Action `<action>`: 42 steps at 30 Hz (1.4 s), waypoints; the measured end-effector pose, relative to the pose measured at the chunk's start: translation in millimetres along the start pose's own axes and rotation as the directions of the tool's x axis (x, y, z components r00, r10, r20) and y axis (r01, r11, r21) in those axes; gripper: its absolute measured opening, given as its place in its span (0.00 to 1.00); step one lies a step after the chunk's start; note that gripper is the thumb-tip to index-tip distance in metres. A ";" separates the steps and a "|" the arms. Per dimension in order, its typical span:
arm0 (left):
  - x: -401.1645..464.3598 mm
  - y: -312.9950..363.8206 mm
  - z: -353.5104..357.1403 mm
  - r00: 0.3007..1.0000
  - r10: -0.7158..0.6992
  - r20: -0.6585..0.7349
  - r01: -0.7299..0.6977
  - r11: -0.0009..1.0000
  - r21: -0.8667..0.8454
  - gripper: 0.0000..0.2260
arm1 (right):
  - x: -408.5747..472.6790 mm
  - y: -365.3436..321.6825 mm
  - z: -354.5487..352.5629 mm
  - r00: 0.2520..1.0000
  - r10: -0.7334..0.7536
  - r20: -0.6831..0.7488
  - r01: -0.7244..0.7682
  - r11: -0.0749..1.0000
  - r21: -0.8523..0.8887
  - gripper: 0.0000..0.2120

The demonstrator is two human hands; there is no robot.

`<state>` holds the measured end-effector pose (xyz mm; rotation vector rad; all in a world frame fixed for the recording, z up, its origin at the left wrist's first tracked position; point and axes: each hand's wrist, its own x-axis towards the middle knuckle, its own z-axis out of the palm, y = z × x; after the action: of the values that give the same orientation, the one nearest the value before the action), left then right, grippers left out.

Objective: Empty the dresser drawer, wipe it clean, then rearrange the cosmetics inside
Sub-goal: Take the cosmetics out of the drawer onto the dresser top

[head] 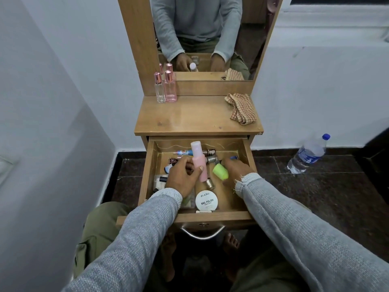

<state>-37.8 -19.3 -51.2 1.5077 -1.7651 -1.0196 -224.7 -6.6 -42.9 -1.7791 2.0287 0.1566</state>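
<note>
Pale pink plastic bottle with a white cap [199, 160] stands nearly upright in the left hand [182, 179], whose fingers and thumb curl round its lower half just above the open wooden dresser drawer [212, 216]. To its right, the right hand [236, 170] reaches into the drawer, its thumb side touching a lime-green plastic cap [220, 171]; its fingers point down and away behind the back of the hand, so I cannot tell whether they are curled or straight. Small nail polish bottles with metallic caps [211, 159] lie scattered at the back of the drawer, partly hidden behind the hands and too small to read. A round white compact printed "NAIL POLISH" [205, 200] lies flat near the drawer front, between the two grey knit sleeves. The left wrist covers the items on the drawer's left side. On the wooden table [189, 116] above, two clear glass bottles with rose-gold caps [166, 88] stand at the left rear and a crumpled checked cloth [241, 108] lies at the right. A clear plastic water bottle with a blue cap [308, 154] lies tilted on the dark floor by the wall.
</note>
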 end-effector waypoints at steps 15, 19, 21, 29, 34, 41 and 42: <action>7.6 20.2 -20.7 0.942 0.114 -0.317 -0.168 0.974 -0.151 0.12 | -12.2 -12.8 -48.5 0.844 -0.146 -0.516 0.445 0.728 0.522 0.26; 31.7 37.1 -40.7 0.914 0.226 -0.338 -0.267 0.960 -0.080 0.11 | -0.5 -28.2 -71.5 0.782 -0.141 -0.607 0.532 0.657 0.533 0.24; 48.0 47.5 -50.6 0.905 0.256 -0.341 -0.283 0.959 -0.032 0.11 | 9.6 -36.3 -82.3 0.751 -0.121 -0.650 0.542 0.675 0.500 0.24; 105.1 62.6 -66.2 0.931 0.205 -0.302 -0.184 0.978 0.095 0.14 | 58.0 -54.6 -104.2 0.704 -0.098 -0.703 0.498 0.775 0.390 0.27; 121.2 63.4 -63.4 0.933 0.207 -0.295 -0.186 0.978 0.096 0.18 | 72.0 -62.8 -99.7 0.713 -0.060 -0.698 0.486 0.761 0.430 0.26; 138.7 60.0 -58.2 0.939 0.159 -0.305 -0.129 0.985 0.115 0.11 | 99.2 -72.2 -95.3 0.739 0.020 -0.673 0.444 0.738 0.509 0.22; 142.9 60.0 -58.1 0.939 0.140 -0.314 -0.109 0.987 0.116 0.11 | 104.6 -73.1 -94.6 0.745 0.030 -0.666 0.427 0.745 0.512 0.21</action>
<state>-46.3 -166.2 24.8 1.5012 -1.6694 -0.5928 -185.7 -149.1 15.5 -1.6763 1.8722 -1.2547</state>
